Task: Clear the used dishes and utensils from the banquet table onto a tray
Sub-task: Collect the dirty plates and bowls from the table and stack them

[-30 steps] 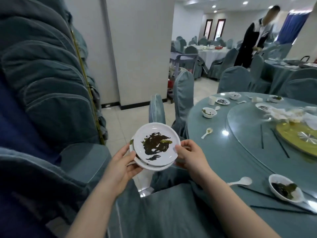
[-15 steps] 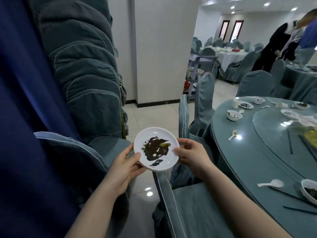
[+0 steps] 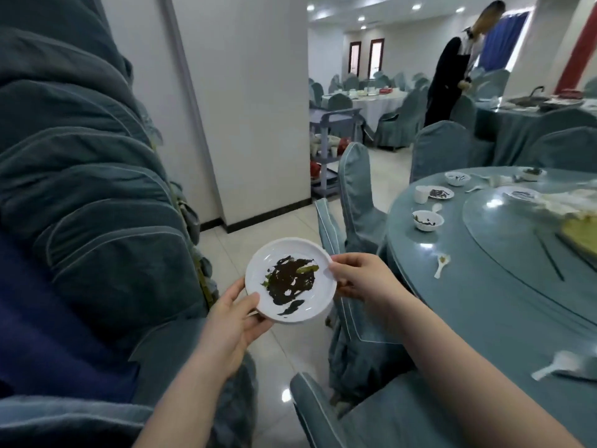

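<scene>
I hold a small white plate (image 3: 258,270) smeared with dark sauce and green scraps in front of me, over the floor. My left hand (image 3: 231,328) grips its lower left rim and my right hand (image 3: 361,278) pinches its right rim. An earlier frame showed a second plate stacked beneath; it is hidden now. On the round teal banquet table (image 3: 478,318) to the right stand a dirty white bowl (image 3: 427,220), a small plate (image 3: 440,193), a cup (image 3: 421,194), a farther bowl (image 3: 457,178) and white spoons (image 3: 441,266) (image 3: 555,367), plus dark chopsticks (image 3: 549,257).
A tall stack of teal-covered chairs (image 3: 90,189) fills the left. Covered chairs (image 3: 355,195) stand between me and the table. A glass turntable (image 3: 523,227) tops the table. A grey service cart (image 3: 332,150) stands beyond a white pillar (image 3: 245,101). A person (image 3: 452,63) bends over a far table.
My view has swung left and back while both hands keep the plate. The plate stack has squared up, so the lower plate no longer shows.
</scene>
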